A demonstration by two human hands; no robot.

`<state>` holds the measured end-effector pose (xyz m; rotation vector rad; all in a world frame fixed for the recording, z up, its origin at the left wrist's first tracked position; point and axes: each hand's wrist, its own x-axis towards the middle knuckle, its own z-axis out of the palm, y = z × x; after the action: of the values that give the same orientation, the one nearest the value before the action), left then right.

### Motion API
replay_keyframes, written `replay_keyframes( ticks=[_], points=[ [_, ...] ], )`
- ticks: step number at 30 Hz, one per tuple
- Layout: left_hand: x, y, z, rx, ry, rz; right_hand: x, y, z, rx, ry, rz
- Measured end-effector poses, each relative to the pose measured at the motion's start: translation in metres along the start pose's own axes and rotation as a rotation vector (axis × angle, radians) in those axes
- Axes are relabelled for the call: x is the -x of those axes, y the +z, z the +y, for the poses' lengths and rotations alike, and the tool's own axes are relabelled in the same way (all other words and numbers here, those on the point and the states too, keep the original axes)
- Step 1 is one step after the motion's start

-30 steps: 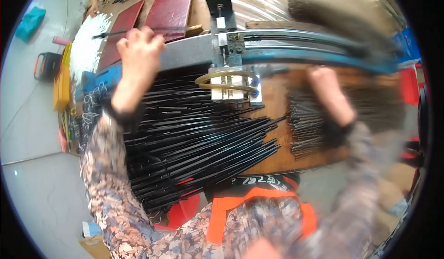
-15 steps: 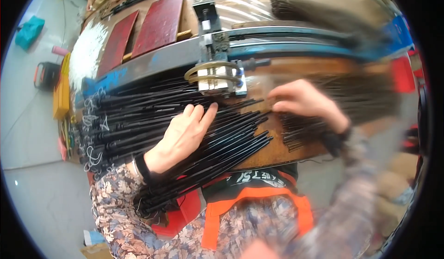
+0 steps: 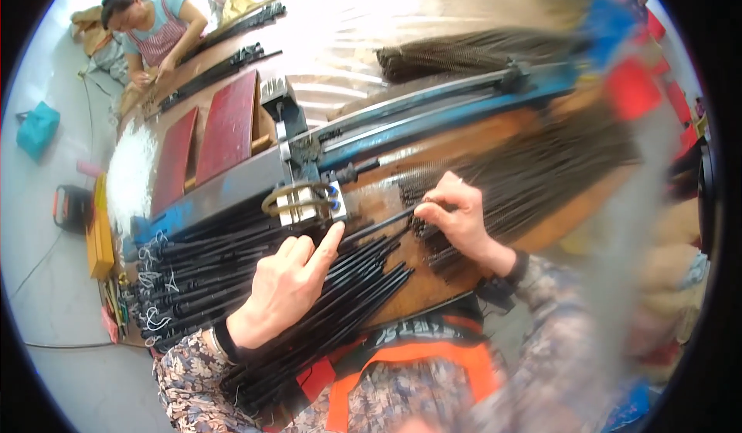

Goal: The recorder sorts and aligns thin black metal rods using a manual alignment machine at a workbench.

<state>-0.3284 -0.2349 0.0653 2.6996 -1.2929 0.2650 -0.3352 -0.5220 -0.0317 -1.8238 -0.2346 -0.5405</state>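
My left hand (image 3: 287, 284) lies palm down on a bundle of black rods (image 3: 220, 278), its index finger stretched out and the others bent. That fingertip is just below a metal clamp block (image 3: 311, 202) with a curved hose. The thumb is hidden. To its right, my right hand (image 3: 461, 218) pinches the end of one black rod (image 3: 392, 221) between thumb and fingers. This rod slants down toward the left fingertip; its far part is lost among the others. White string loops (image 3: 157, 282) hang at the bundle's left ends.
A blue-grey rail (image 3: 433, 133) runs across the bench behind my hands. Brown thin rods (image 3: 533, 178) lie at the right, with another pile (image 3: 464, 52) behind. Dark red boards (image 3: 226, 127) and white pieces (image 3: 130, 174) are at the left. A co-worker (image 3: 158, 35) bends over the bench's far end.
My right hand has closed on a black rod's end and holds it near the clamp. My left hand keeps its pose. The view has shifted, bringing more of the co-worker into sight.
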Motion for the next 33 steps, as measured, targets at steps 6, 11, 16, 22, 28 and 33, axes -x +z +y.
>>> replay_keyframes(
  ticks=[6, 11, 16, 22, 28, 33],
  points=[
    [-0.021, -0.015, 0.0, -0.076, 0.055, -0.01, -0.018, -0.024, 0.003, 0.322, -0.446, -0.034],
    [-0.052, -0.027, -0.003, -0.102, 0.033, -0.148, -0.055, -0.053, -0.009, 0.628, -0.848, -0.104],
    [-0.107, -0.015, -0.013, 0.198, 0.153, -0.093, -0.067, -0.07, 0.007, 0.344, -0.6, -0.261],
    [-0.146, -0.03, -0.042, -0.03, 0.192, 0.024, -0.066, -0.14, 0.092, 0.551, -0.135, -0.125],
    [-0.154, -0.017, -0.031, -0.071, 0.274, -0.009, -0.082, -0.134, 0.089, 0.501, -0.365, -0.097],
    [-0.138, -0.002, -0.046, -0.142, 0.276, -0.004, -0.078, -0.069, 0.045, 0.622, -0.242, 0.017]
  ],
)
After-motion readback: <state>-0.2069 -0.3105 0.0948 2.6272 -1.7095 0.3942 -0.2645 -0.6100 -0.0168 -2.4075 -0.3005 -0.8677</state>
